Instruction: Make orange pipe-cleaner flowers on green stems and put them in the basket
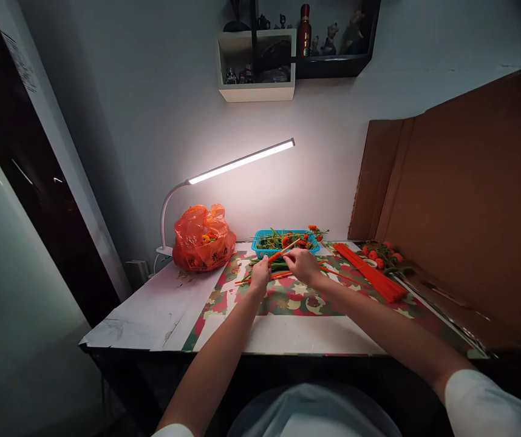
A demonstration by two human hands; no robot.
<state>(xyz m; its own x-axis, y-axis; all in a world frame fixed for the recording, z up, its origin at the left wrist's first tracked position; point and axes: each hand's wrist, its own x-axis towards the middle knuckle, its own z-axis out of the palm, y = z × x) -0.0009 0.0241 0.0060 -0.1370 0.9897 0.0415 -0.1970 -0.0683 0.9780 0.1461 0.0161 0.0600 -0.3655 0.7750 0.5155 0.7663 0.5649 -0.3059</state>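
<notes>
My left hand (260,273) is closed on an orange pipe cleaner (276,256) that slants up to the right. A thin pale stick (292,244) pokes out beyond its upper end. Close by on the right, my right hand (301,265) has its fingers pinched together at the orange piece; what exactly sits between the fingertips is hidden. Under and behind both hands lie loose green and orange pipe cleaners (283,275). Just beyond, a blue basket (258,247) holds orange flower heads (288,240) on green stems.
A bundle of orange pipe cleaners (372,273) lies on the right, with orange flowers (381,258) beside it. At the left stand a red plastic bag (203,243) and a lit desk lamp (242,162). A large cardboard sheet (465,200) rises at the right edge. Wall shelves hang above.
</notes>
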